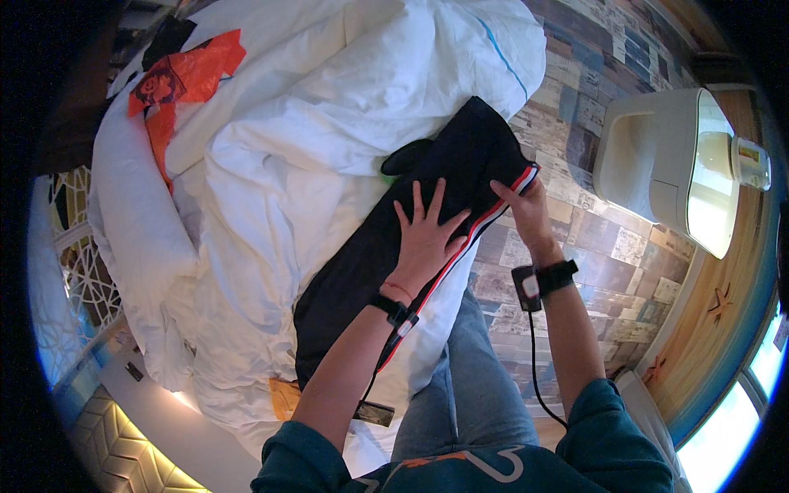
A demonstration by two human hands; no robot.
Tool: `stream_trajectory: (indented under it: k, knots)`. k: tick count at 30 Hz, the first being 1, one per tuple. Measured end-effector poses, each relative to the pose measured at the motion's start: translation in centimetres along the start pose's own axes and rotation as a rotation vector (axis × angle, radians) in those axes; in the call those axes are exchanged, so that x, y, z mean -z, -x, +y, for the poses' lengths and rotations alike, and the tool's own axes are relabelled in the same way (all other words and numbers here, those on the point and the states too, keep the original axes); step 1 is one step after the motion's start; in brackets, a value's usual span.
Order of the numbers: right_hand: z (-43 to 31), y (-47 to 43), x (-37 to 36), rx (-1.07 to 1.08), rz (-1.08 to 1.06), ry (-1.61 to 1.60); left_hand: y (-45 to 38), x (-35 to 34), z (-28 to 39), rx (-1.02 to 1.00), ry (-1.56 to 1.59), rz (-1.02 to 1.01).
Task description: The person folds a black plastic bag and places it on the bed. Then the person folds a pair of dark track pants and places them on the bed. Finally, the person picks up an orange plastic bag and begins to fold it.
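A pair of black trousers (370, 265) lies folded lengthwise over the white bedding. A red, white and dark stripe runs along the edge nearer my body. My left hand (425, 237) rests palm down on the cloth, fingers spread. At the far right corner, my right hand (528, 206) pinches the striped edge between thumb and fingers. A dark rounded thing (405, 158) pokes out from beneath the cloth on its far side; what it is cannot be made out. Black straps with small devices sit on both wrists, and a cable hangs from the right one.
The rumpled white duvet (265, 203) covers the bed. An orange plastic bag (185, 80) lies at its far left. A yellow-orange packet (285, 397) sits near my left arm. On the right, a white stool-like table (647, 160) bearing a jar (752, 163) stands on the wood-patterned floor (585, 246).
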State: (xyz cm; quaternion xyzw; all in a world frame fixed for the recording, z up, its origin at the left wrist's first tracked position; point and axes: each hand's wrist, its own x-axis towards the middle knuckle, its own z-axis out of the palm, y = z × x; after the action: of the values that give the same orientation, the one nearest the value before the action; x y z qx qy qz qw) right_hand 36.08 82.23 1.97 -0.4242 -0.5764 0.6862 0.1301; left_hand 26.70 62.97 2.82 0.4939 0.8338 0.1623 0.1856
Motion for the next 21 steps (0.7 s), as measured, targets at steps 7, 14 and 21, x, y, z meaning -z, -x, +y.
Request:
stream_trajectory:
  k: [7, 14, 21]
  knots:
    - [-2.5, 7.4, -3.4, 0.854, -0.171, 0.768, 1.2, 1.7, -5.2, 0.769, 1.913, -0.019]
    - [1.2, 10.1, -5.3, 0.864, -0.546, 0.847, 0.6, 3.9, -8.4, 1.044, 1.956, -0.213]
    - [3.9, 12.3, -5.0, 0.171, -0.096, 0.364, -2.5, 5.1, -9.9, 0.585, 0.804, -0.317]
